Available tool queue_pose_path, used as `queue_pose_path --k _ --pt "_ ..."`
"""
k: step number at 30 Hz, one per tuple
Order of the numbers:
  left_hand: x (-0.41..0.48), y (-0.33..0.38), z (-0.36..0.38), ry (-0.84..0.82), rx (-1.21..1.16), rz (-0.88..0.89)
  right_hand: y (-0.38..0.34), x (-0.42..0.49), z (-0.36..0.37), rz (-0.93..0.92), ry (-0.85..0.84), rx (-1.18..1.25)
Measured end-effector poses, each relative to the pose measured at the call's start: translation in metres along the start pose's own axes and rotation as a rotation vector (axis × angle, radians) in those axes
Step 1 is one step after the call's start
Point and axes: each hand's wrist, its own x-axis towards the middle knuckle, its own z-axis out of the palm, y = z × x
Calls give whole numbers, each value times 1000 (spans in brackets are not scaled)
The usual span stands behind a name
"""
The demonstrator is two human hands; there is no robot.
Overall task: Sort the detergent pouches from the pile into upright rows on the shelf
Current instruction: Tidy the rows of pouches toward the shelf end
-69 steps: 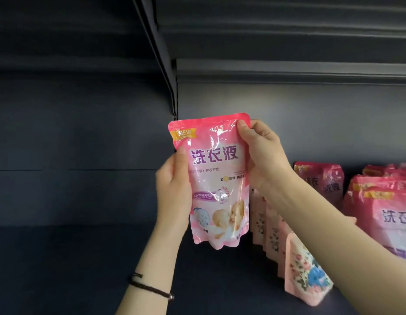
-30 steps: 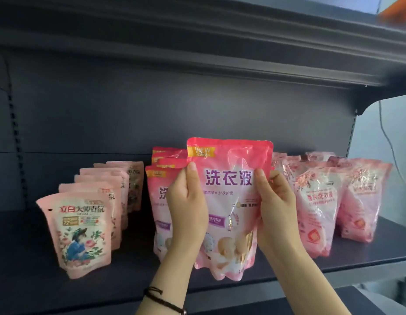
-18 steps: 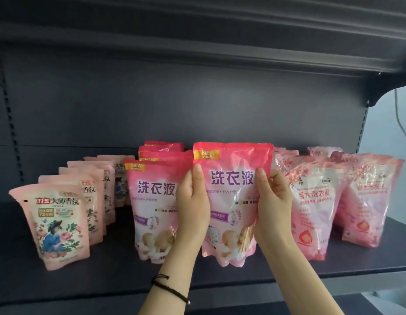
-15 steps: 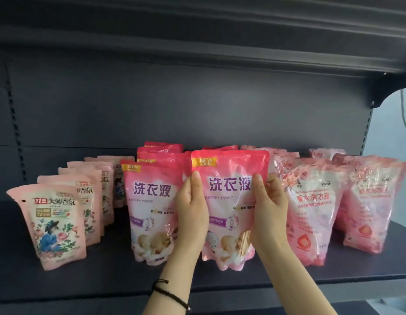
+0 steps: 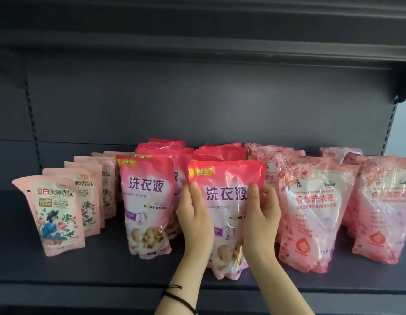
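Lowered since a moment ago, the pink pouch (image 5: 227, 178) is settling near the shelf (image 5: 106, 264) front edge. The left hand (image 5: 194, 226) and right hand (image 5: 261, 223) are clasping its sides, steadying it upright; its base is probably touching down.

Both bare forearms rise from the lower edge, side by side; the left grip (image 5: 194, 221) clasps the left edge of a pouch (image 5: 224, 185), thumb flat on its front; the right grip (image 5: 261, 220) clasps the right edge likewise, fingers curled behind; black cords (image 5: 179, 301) ring the left wrist.
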Motion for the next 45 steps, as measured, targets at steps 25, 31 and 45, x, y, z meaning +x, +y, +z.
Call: queue_pose_path --k 25,31,45 --pt "-35 10 -11 -241 -75 -365 14 -32 -8 217 -211 -27" --pt "-20 -8 -2 -269 -46 -384 27 -17 1 204 -192 -43" --pt "18 12 -26 -342 388 -20 21 8 -14 172 -170 -124"
